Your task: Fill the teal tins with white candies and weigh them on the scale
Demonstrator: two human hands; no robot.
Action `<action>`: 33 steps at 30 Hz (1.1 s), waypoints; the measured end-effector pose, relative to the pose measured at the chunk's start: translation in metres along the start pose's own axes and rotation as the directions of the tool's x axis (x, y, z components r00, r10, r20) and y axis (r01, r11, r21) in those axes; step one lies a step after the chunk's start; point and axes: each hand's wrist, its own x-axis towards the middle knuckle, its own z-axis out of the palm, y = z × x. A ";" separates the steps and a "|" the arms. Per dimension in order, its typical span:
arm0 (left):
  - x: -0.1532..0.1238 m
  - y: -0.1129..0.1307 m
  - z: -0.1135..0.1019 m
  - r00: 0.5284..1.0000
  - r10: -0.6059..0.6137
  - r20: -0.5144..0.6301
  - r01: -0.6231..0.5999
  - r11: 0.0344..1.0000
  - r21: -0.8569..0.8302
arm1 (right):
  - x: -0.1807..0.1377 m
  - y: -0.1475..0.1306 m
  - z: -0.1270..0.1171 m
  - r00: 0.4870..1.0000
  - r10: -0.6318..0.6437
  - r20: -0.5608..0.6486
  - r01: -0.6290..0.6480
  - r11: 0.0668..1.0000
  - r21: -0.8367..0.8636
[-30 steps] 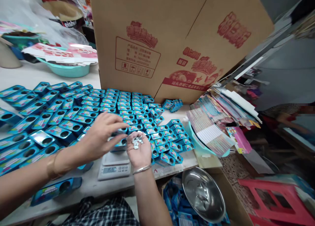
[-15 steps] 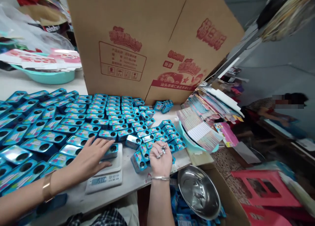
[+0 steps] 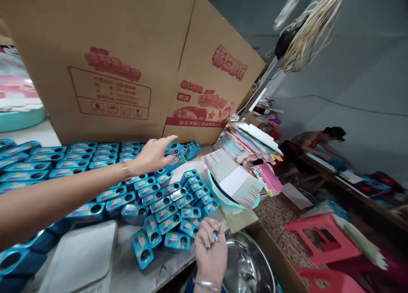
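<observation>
My left hand [image 3: 156, 154] is stretched over the rows to the back of the table, its thumb and fingers around a small blue tin [image 3: 176, 159] with a round hole in its top. My right hand [image 3: 210, 240] is palm up near the table's front edge, fingers curled over a few small pale pellets [image 3: 216, 234]. Several more blue tins [image 3: 170, 223] stand in tight rows below and left of my hands. The white scale [image 3: 84, 254] lies at the front left with a bare plate, its display out of view.
A big cardboard box [image 3: 127, 25] walls off the back. At right, a turquoise basin [image 3: 253, 204] holds papers, and a steel bowl [image 3: 266, 259] sits in an open carton. Red stools [image 3: 325, 242] and a seated person [image 3: 306, 144] are farther right.
My left hand has carried the tin from the scale to the back of the table. My right hand stays curled around the pellets. The view has turned right.
</observation>
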 end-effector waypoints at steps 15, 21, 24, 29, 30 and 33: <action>0.015 0.007 0.086 0.969 -0.079 0.235 0.074 0.997 0.029 | -0.011 -0.048 -0.029 0.997 -0.058 -0.050 0.056 0.997 -0.043; -0.157 -0.018 -0.059 0.974 -0.051 0.222 0.063 0.997 -0.050 | -0.017 -0.037 -0.010 0.987 0.099 -0.125 -0.121 0.975 -0.184; -0.293 -0.020 -0.095 0.977 -0.195 0.083 0.189 0.979 0.082 | -0.021 -0.005 0.008 0.974 0.185 -0.133 -0.204 0.967 -0.152; -0.467 -0.033 -0.053 0.888 -0.424 -0.180 0.460 0.835 0.302 | -0.029 0.055 0.045 0.958 0.275 -0.081 -0.273 0.961 0.031; -0.485 -0.034 -0.042 0.865 -0.468 -0.180 0.502 0.803 0.323 | -0.030 0.064 0.051 0.953 0.298 -0.061 -0.296 0.954 0.037; -0.508 -0.030 -0.024 0.827 -0.545 -0.138 0.559 0.770 0.308 | -0.033 0.085 0.064 0.926 0.378 0.003 -0.378 0.926 0.004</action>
